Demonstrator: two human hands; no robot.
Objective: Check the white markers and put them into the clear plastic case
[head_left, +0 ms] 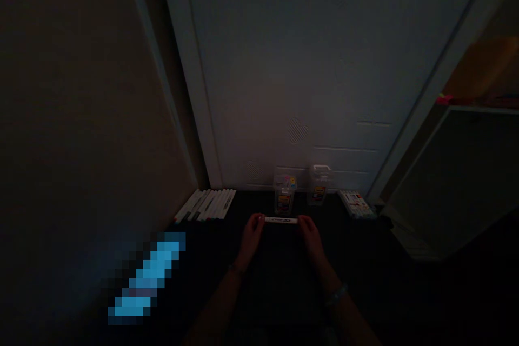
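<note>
The scene is very dark. My left hand (251, 238) and my right hand (310, 238) each pinch one end of a white marker (281, 220), held level above a dark surface. Just beyond the marker stand two clear plastic marker boxes (285, 193), one with a handle (319, 184). A row of several white markers (208, 204) lies to the left, and another row of markers (357, 204) lies to the right.
A pale door (300, 75) rises right behind the boxes. A wall (81, 119) closes in on the left. A dark-fronted cabinet (458, 173) stands at the right. A blurred blue patch (148, 275) shows at lower left.
</note>
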